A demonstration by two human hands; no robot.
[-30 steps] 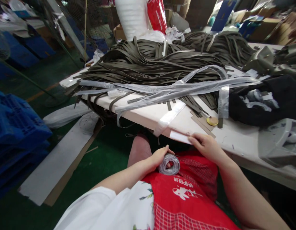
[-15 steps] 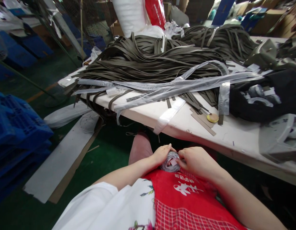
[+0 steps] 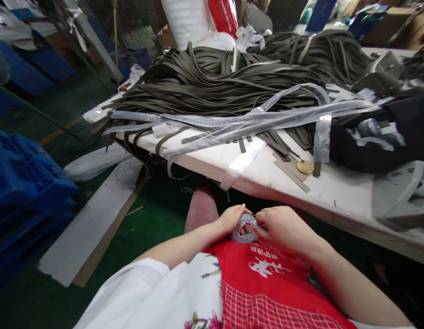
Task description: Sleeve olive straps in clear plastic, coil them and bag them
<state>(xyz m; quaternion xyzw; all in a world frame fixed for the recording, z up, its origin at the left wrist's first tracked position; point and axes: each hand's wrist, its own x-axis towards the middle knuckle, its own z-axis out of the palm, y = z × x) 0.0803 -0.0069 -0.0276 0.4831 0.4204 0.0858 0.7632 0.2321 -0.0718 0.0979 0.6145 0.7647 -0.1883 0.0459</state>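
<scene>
Since the wound layers of the translucent roll [image 3: 244,237] could slip, steady support from its left and a light touch at its right rim would seem best; it sits between the hands, just over the red apron [image 3: 232,274]. The left hand [image 3: 230,219], forearm slanting inward, curls around its left side; the right hand [image 3: 279,226], wrist bent inward, has fingers folded at its right edge, whether pinching anything I cannot tell.

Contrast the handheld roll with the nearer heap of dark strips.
The roll is pale grey; the heap is dark. The roll is wound round, while the heap lies stretched along the table. The roll is small, between left hand and right hand; the heap is far larger.
</scene>
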